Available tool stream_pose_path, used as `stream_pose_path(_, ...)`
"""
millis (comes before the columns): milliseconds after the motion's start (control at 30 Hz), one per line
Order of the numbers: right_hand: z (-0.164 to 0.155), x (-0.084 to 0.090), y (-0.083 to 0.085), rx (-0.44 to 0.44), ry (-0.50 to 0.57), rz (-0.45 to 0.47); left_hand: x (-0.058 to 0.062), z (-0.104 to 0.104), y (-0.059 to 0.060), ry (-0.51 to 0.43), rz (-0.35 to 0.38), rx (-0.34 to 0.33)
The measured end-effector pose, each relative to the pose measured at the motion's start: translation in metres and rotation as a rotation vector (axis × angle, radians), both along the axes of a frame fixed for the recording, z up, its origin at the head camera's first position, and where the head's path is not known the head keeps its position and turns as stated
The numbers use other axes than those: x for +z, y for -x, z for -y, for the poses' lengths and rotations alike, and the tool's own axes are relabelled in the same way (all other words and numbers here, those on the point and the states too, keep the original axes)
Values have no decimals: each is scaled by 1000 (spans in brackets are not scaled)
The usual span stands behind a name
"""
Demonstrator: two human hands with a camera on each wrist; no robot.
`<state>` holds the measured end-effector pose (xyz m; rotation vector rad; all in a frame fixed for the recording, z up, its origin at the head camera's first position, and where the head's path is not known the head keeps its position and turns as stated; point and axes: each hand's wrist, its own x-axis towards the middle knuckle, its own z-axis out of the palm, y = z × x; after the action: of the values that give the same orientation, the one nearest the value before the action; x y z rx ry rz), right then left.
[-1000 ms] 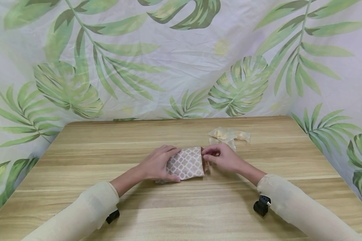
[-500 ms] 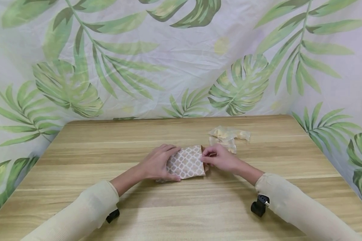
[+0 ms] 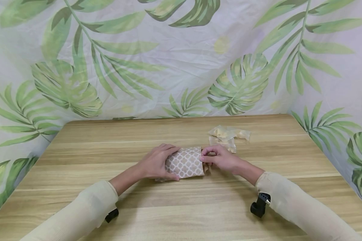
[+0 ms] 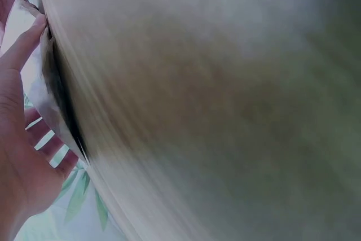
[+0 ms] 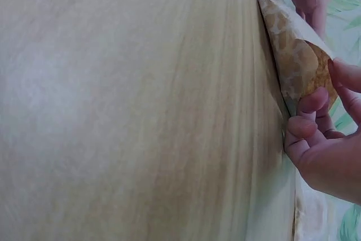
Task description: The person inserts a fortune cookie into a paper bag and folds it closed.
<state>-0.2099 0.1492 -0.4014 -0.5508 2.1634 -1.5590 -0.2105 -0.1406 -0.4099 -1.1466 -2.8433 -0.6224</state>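
My left hand point(image 3: 157, 162) grips the patterned bag point(image 3: 186, 163) from nine o'clock, seemingly to steady it while my right hand point(image 3: 224, 160) pinches its mouth point(image 5: 321, 69) at three.

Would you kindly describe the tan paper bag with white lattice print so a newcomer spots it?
On the light wood-grain table, look near the middle. Held between the person's left hand and right hand is the tan paper bag with white lattice print, open end to the right. Its opaque printed paper sets it apart from the translucent plastic packets farther back.
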Motion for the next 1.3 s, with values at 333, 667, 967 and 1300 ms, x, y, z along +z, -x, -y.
stream_pose_path(333,-8,1,5,-8,-101,-164,0,2,-2,-31,7,19)
stream_pose_path(667,-10,-1,4,31,-282,-374,-1,3,-3,-20,31,33)
stream_pose_path(967,-11,-2,5,40,-359,-417,-1,6,-4,-49,53,30)
stream_pose_path(1300,-10,-2,5,46,-413,-482,-2,7,-5,-81,37,17)
